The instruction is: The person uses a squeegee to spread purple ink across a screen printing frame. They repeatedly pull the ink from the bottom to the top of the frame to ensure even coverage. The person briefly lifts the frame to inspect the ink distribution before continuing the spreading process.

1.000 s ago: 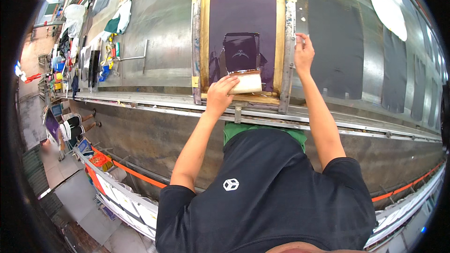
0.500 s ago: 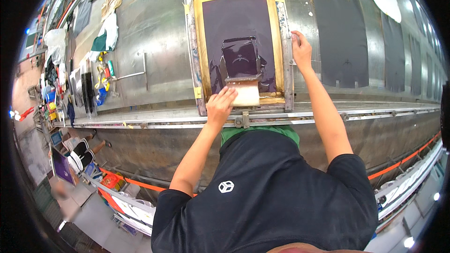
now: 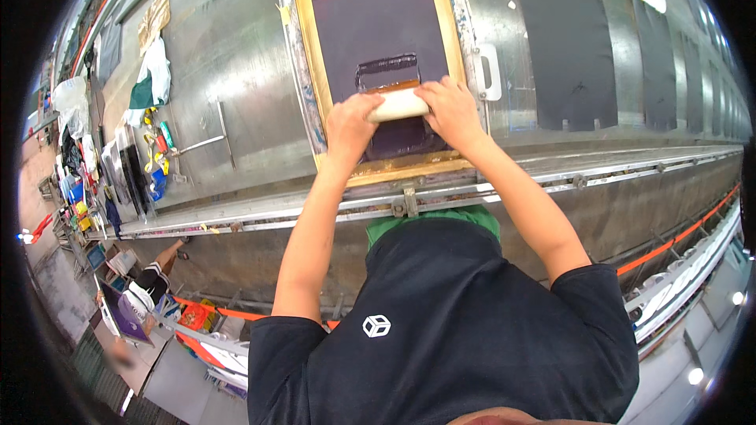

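A squeegee (image 3: pixel 399 104) is being gripped at both ends: the left hand (image 3: pixel 349 126) is clamped on its left end, the right hand (image 3: pixel 450 110) on its right, fingers curled over it. It is being pressed on the dark mesh of a wooden-framed screen (image 3: pixel 378 27), lying on the long metal surface (image 3: pixel 236 47).

Screen frame (image 3: pixel 378 63) flat on the bench (image 3: pixel 236 55), squeegee (image 3: pixel 399 104) across its near half between left hand (image 3: pixel 349 127) and right hand (image 3: pixel 452 110), fabric panels (image 3: pixel 571 39) on the bench to the right, rags (image 3: pixel 153 71) and tools (image 3: pixel 157 161) far left.
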